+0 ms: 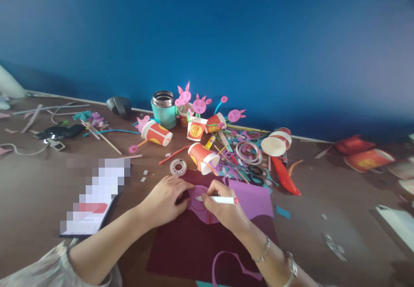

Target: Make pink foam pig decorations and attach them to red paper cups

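My right hand point(223, 207) is closed round a white marker with a red cap point(220, 200), its tip on a pink-purple sheet of paper point(250, 201) where a circle is drawn. My left hand point(166, 201) lies beside it, fingers curled down on the paper's left edge, pressing it. The pink sheet rests on a dark maroon sheet point(190, 248) on the brown table point(42, 192).
Behind the hands lie several red paper cups point(203, 157), pink rabbit cut-outs point(184, 95), a teal jar point(164, 108), a tape roll point(178, 166), white rings point(248, 151), scissors, straws and paper scraps. A tablet-like board point(92, 209) sits at left. More cups point(368, 160) lie at right against the blue wall.
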Tool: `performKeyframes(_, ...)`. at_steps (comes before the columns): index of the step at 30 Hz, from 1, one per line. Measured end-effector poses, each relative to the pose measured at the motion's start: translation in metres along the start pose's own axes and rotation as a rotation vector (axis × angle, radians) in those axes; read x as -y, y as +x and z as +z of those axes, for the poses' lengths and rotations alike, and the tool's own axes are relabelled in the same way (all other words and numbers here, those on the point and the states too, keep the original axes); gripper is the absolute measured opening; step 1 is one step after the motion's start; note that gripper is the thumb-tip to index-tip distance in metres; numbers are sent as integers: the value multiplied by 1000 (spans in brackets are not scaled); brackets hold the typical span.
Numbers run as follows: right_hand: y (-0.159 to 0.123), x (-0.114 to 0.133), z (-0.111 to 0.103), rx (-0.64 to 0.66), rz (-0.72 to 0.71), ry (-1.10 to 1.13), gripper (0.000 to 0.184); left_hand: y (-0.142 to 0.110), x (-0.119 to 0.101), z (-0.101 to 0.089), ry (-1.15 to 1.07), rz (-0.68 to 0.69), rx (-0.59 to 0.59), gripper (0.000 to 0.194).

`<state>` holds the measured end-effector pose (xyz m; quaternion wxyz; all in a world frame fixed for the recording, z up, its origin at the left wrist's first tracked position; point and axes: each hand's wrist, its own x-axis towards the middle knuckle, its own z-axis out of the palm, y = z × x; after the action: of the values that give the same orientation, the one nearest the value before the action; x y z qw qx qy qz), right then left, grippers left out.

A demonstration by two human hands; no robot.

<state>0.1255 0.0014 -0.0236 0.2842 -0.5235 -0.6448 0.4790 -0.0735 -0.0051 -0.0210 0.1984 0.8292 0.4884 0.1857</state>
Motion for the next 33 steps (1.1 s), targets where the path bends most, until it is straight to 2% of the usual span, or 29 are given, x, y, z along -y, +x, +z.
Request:
performKeyframes(4, 1, -2, 2, -17, -3, 45, 25, 0, -1, -1, 1, -3, 10, 29)
performKeyframes(10, 2, -5, -10, -142, -30, 163, 24, 0, -3, -4, -8, -18, 30, 31)
performKeyframes(17, 4, -12, -15, -90, 78, 57, 23, 0, -2, -3, 8, -9, 19, 29)
performKeyframes(33, 3, -21, -11, -82, 30, -10, 28, 0, -1, -1, 13, 0, 1, 27)
